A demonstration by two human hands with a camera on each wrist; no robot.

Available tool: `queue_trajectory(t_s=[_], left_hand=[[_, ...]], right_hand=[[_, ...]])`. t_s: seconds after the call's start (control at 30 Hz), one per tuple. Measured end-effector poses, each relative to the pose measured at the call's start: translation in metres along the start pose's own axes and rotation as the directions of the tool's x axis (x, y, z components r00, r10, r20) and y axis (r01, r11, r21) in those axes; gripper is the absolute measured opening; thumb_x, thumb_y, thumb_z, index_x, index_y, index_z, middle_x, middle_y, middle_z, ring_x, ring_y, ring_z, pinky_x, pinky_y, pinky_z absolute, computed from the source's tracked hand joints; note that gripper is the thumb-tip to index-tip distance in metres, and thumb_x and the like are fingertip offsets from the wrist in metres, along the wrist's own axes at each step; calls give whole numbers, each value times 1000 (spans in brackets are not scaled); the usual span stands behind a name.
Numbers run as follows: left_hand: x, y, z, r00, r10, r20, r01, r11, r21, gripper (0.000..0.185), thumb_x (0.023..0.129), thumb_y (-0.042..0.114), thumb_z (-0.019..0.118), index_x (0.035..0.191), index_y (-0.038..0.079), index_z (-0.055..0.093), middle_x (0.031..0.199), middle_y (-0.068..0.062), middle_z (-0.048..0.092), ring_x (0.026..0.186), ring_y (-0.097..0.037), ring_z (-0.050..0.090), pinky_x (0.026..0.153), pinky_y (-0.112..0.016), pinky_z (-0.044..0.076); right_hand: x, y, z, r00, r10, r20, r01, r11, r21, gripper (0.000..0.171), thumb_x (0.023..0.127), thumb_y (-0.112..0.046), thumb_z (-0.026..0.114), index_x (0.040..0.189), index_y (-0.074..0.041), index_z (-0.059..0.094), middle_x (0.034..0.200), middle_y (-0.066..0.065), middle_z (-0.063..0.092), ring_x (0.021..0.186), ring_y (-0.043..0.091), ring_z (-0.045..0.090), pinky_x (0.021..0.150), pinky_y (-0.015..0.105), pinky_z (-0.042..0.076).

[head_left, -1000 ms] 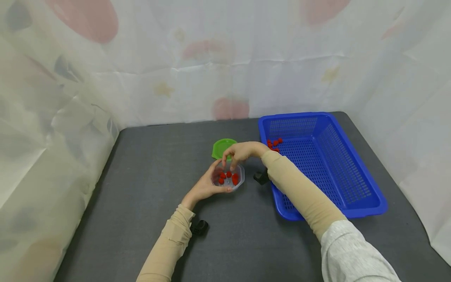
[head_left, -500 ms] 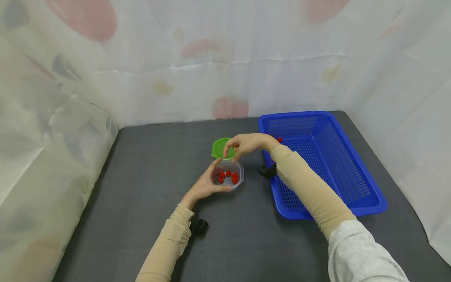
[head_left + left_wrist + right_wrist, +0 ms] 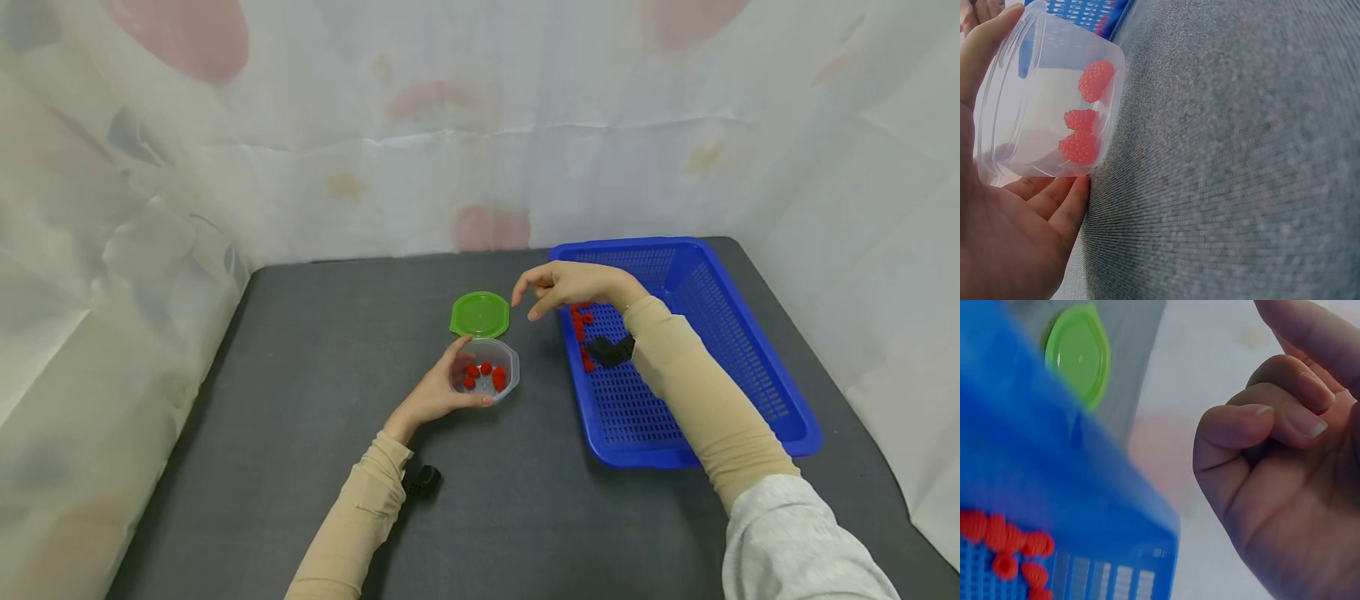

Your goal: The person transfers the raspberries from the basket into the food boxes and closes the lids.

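Observation:
In the head view my left hand (image 3: 435,398) grips a clear plastic tub (image 3: 508,358) from its left side, thumb and fingers around it. Several red raspberries (image 3: 486,368) lie on the bottom of the tub; the left wrist view shows the tub's wall (image 3: 1041,119) and the raspberries (image 3: 1079,147) through it. My right hand (image 3: 573,283) hovers above the left rim of a blue basket (image 3: 637,457), holding nothing. From the right wrist, its index finger and thumb stand away while the other fingers (image 3: 1229,428) curl loosely. More raspberries (image 3: 1013,540) lie in the basket.
A green lid (image 3: 480,315) lies just behind the tub, close to its rim. The grey tabletop (image 3: 337,350) ends at a patterned white curtain (image 3: 300,200) at the back and sides. A black wrist camera (image 3: 423,482) sits at my left wrist.
My right hand has moved from over the tub up and right to the basket's left edge, uncovering the lid. The left hand and tub have stayed in place.

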State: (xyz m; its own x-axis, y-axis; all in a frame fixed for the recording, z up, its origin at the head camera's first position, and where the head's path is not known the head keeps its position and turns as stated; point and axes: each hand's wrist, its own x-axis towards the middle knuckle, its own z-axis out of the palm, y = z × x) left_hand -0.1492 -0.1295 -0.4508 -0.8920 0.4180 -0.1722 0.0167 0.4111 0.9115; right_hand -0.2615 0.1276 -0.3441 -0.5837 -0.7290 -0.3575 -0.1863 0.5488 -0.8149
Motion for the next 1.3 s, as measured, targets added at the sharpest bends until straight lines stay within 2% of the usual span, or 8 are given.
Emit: queue_trajectory(t_s=[0.13,0.37,0.53,0.87,1.1,1.3], left_hand=[[-1,-1,0,1000,10,0,-10,1000,-3,98,75,19,78,150,20,14,146,-20,34,138,-34,33,110,-48,30],[-3,-1,1,1000,16,-2,-17,1000,-8,99,75,18,78,150,20,13,147,-21,34,138,-34,32,111,-48,30],[-4,-1,1,1000,18,-3,-18,1000,1,99,75,19,78,150,20,13,147,-21,34,138,-34,32,110,-48,30],[-6,-2,1,1000,9,-2,-9,1000,-16,98,76,19,78,150,21,13,147,-20,33,139,-34,31,111,-49,29],[-5,-2,2,1000,13,-2,-13,1000,-9,98,76,19,78,150,21,14,147,-21,34,138,-34,32,111,-49,29],[-5,-3,2,1000,8,12,-7,1000,-20,98,76,19,77,150,21,13,148,-20,33,139,-33,31,111,-47,29]], right_hand=[[-10,13,-9,999,17,-45,-16,1000,22,29,86,-15,66,115,-15,60,60,-1,30,50,13,25,61,30,35],[-24,39,-21,996,33,-83,-23,993,120,32,87,-16,66,117,-9,58,59,-2,33,55,15,31,62,29,35],[-33,57,-26,987,65,-147,-45,990,130,35,87,-16,66,119,-6,57,59,-2,37,59,18,35,65,29,38],[-37,89,-23,961,149,-231,-110,978,175,34,87,-21,66,118,-12,57,63,-3,39,59,13,33,65,32,35],[-36,109,-20,943,211,-257,-155,962,223,42,88,-22,64,125,-6,52,73,-4,40,63,13,33,68,36,34],[-36,124,-14,926,233,-297,-177,963,203,41,90,-22,62,126,-5,51,93,2,45,61,11,33,66,35,34]])
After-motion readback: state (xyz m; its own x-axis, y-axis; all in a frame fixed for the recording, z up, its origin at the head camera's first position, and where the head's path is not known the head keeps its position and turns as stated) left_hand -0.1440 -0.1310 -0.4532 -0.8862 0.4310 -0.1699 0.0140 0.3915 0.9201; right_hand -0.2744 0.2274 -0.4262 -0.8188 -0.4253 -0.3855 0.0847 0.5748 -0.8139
